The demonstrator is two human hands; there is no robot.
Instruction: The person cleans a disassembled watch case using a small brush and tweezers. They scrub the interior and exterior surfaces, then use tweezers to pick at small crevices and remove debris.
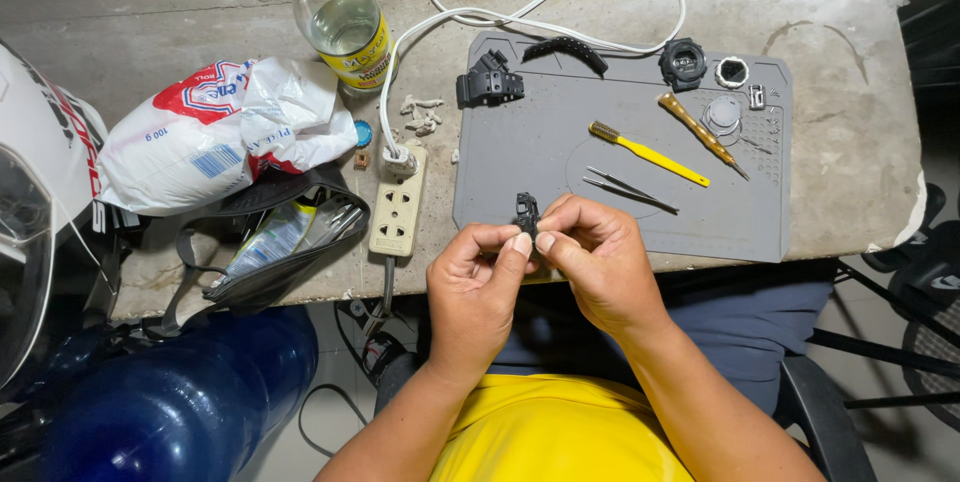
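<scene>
Left hand (pixel 478 277) and right hand (pixel 590 257) pinch a small black strap piece (pixel 527 212) at the mat (pixel 520 157) edge; a slip could likely drop it off the bench (pixel 850 162).

Your two hands meet at the near edge of the tabletop, bare forearms angling in from either side. Your left hand (pixel 478 277) and right hand (pixel 590 262) curl inward, thumbs and forefingers pinched together, fingertips (pixel 521 243) touching

White-red plastic pack (pixel 215 132), yellow bottle label (pixel 365 52)
</scene>
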